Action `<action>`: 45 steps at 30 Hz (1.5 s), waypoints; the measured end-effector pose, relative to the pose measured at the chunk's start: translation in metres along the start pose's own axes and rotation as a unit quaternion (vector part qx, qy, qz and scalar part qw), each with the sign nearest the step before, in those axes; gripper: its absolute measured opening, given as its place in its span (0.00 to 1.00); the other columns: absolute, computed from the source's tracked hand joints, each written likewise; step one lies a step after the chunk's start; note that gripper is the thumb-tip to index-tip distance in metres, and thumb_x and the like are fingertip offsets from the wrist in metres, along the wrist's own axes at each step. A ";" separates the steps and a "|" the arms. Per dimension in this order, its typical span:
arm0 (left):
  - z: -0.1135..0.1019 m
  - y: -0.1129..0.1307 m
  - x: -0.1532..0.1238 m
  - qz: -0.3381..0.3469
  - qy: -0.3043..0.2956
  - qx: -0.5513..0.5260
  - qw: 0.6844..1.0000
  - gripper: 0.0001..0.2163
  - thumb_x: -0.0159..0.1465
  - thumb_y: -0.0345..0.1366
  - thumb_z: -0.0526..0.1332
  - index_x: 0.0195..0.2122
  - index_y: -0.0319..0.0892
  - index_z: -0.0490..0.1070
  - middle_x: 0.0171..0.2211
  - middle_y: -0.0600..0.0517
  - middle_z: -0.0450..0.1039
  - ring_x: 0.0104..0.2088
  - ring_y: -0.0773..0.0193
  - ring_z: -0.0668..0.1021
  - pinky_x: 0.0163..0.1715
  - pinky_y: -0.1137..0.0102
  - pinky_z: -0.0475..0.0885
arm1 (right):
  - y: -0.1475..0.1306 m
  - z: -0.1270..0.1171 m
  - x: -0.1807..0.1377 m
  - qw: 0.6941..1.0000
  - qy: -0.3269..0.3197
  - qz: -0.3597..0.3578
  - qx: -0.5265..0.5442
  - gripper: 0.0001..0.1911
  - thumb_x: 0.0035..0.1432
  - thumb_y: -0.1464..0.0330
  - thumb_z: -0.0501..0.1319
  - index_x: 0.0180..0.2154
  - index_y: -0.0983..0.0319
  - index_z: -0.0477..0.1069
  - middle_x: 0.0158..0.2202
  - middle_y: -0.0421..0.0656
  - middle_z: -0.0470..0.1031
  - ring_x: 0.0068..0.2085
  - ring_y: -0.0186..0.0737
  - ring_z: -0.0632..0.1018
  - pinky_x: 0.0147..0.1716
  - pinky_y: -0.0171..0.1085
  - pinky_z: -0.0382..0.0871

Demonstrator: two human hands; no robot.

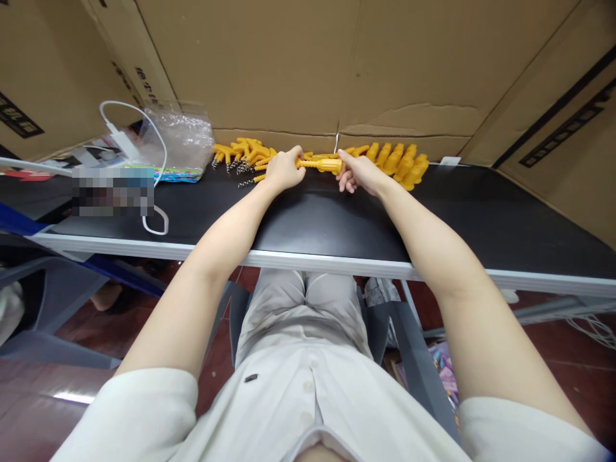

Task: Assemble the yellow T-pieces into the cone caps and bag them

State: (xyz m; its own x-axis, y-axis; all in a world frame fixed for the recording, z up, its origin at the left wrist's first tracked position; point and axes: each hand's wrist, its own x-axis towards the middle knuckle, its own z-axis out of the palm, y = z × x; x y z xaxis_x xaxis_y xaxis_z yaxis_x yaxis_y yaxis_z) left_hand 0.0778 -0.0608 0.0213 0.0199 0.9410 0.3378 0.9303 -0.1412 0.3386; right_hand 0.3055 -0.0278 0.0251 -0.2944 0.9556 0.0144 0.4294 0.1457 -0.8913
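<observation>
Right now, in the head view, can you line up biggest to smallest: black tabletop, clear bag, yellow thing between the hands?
1. Black tabletop, largest by far
2. Clear bag
3. Yellow thing, smallest, counting only what shows

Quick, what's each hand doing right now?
Left hand: closed, holding a yellow piece.
Right hand: at that piece's wider end; whether it grips or only touches cannot be told.

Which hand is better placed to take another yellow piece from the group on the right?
Probably the right hand: it lies closer to that yellow group. The left hand is farther away, pinching a long yellow piece.
</observation>
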 end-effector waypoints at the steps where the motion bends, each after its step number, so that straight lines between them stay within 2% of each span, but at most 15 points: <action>1: 0.000 0.000 0.000 0.000 0.001 -0.003 1.000 0.27 0.67 0.36 0.62 0.69 0.51 0.77 0.58 0.42 0.86 0.63 0.39 0.83 0.67 0.49 0.77 | -0.001 0.000 0.000 1.000 0.003 0.008 -0.004 0.42 0.68 0.26 0.58 0.37 0.59 0.76 0.20 0.44 0.75 0.20 0.44 0.78 0.24 0.40 0.76; 4: 0.003 -0.003 0.003 0.004 0.009 -0.010 1.000 0.28 0.66 0.36 0.63 0.69 0.52 0.77 0.56 0.43 0.87 0.63 0.39 0.83 0.67 0.48 0.77 | -0.008 -0.002 -0.006 0.999 0.005 0.040 -0.016 0.39 0.71 0.29 0.60 0.39 0.59 0.78 0.24 0.47 0.80 0.24 0.47 0.82 0.28 0.41 0.79; 7: 0.004 -0.005 0.006 0.005 0.013 -0.012 1.000 0.28 0.66 0.36 0.63 0.69 0.52 0.77 0.55 0.44 0.87 0.63 0.39 0.83 0.66 0.49 0.77 | -0.014 -0.006 -0.011 1.000 0.013 0.017 -0.010 0.26 0.74 0.42 0.70 0.44 0.60 0.78 0.34 0.48 0.87 0.28 0.43 0.85 0.30 0.38 0.79; 9: 0.003 -0.004 0.005 0.000 0.010 -0.009 1.000 0.28 0.66 0.36 0.63 0.69 0.52 0.76 0.56 0.43 0.87 0.63 0.39 0.83 0.66 0.49 0.77 | -0.013 -0.008 -0.012 0.999 0.025 -0.025 -0.008 0.19 0.68 0.55 0.79 0.47 0.60 0.78 0.37 0.45 0.88 0.29 0.40 0.84 0.32 0.36 0.80; 11: 0.002 -0.002 0.004 -0.004 0.003 -0.005 1.000 0.29 0.66 0.36 0.63 0.69 0.51 0.76 0.56 0.42 0.87 0.64 0.39 0.83 0.67 0.48 0.77 | -0.009 -0.011 -0.009 0.998 0.031 -0.056 -0.018 0.19 0.61 0.64 0.83 0.47 0.60 0.78 0.36 0.43 0.87 0.29 0.39 0.83 0.35 0.37 0.81; 12: 0.001 -0.002 0.003 -0.005 0.000 -0.003 1.000 0.29 0.66 0.36 0.63 0.70 0.51 0.76 0.57 0.42 0.86 0.64 0.38 0.83 0.67 0.48 0.76 | -0.006 -0.011 -0.008 0.997 0.030 -0.065 -0.025 0.20 0.59 0.65 0.84 0.46 0.61 0.78 0.36 0.43 0.87 0.29 0.39 0.83 0.36 0.38 0.82; 19: 0.002 -0.002 0.003 -0.001 -0.001 -0.001 1.000 0.28 0.66 0.37 0.64 0.69 0.52 0.75 0.57 0.42 0.86 0.63 0.39 0.82 0.67 0.50 0.76 | -0.001 -0.012 -0.007 0.994 0.010 -0.097 -0.042 0.22 0.57 0.57 0.85 0.41 0.62 0.80 0.36 0.47 0.87 0.31 0.42 0.84 0.41 0.43 0.85; 23: 0.002 -0.001 0.003 -0.001 0.008 -0.001 1.000 0.27 0.67 0.38 0.64 0.69 0.53 0.75 0.56 0.42 0.86 0.63 0.39 0.83 0.66 0.51 0.77 | -0.002 -0.010 -0.011 0.994 0.012 -0.093 -0.048 0.22 0.61 0.54 0.83 0.43 0.62 0.81 0.37 0.49 0.87 0.33 0.44 0.85 0.44 0.44 0.85; 30: -0.001 0.005 -0.002 -0.019 -0.005 0.005 1.000 0.28 0.69 0.38 0.64 0.71 0.51 0.74 0.58 0.40 0.84 0.64 0.38 0.83 0.67 0.51 0.75 | 0.003 -0.007 -0.006 0.997 -0.007 -0.069 0.018 0.28 0.63 0.45 0.81 0.41 0.61 0.77 0.31 0.48 0.85 0.26 0.40 0.82 0.34 0.41 0.85; 36: 0.001 0.006 -0.001 -0.015 0.005 0.000 1.000 0.27 0.69 0.40 0.65 0.71 0.53 0.73 0.57 0.43 0.85 0.63 0.39 0.83 0.66 0.52 0.76 | 0.006 -0.005 -0.002 0.997 -0.029 -0.036 0.065 0.31 0.68 0.40 0.75 0.44 0.62 0.77 0.28 0.47 0.84 0.22 0.41 0.81 0.31 0.40 0.84; 38: 0.001 0.007 -0.002 -0.015 0.006 0.002 1.000 0.26 0.70 0.41 0.65 0.70 0.53 0.74 0.56 0.43 0.85 0.62 0.39 0.83 0.65 0.53 0.76 | 0.006 -0.002 -0.001 0.996 -0.030 -0.015 0.079 0.29 0.73 0.41 0.69 0.43 0.62 0.77 0.27 0.48 0.83 0.20 0.40 0.79 0.26 0.38 0.80; 41: 0.001 0.009 -0.003 -0.016 0.010 0.012 1.000 0.25 0.71 0.41 0.65 0.70 0.52 0.74 0.55 0.42 0.85 0.61 0.40 0.83 0.64 0.54 0.77 | 0.004 0.003 0.000 0.995 -0.030 0.021 0.091 0.28 0.80 0.45 0.62 0.39 0.63 0.77 0.24 0.49 0.81 0.17 0.38 0.75 0.18 0.34 0.70; 45: 0.003 0.010 -0.004 -0.015 0.015 0.019 1.000 0.25 0.72 0.40 0.65 0.70 0.52 0.74 0.54 0.43 0.85 0.62 0.41 0.83 0.63 0.56 0.76 | -0.001 0.006 0.000 0.993 -0.020 0.060 0.095 0.29 0.82 0.48 0.58 0.37 0.64 0.78 0.20 0.49 0.78 0.13 0.35 0.69 0.13 0.32 0.58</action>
State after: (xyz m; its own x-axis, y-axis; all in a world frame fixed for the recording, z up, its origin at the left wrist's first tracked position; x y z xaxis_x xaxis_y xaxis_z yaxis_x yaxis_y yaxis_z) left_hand 0.0887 -0.0648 0.0209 -0.0183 0.9346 0.3552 0.9436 -0.1013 0.3152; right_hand 0.3002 -0.0294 0.0236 -0.2859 0.9517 -0.1121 0.2948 -0.0239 -0.9552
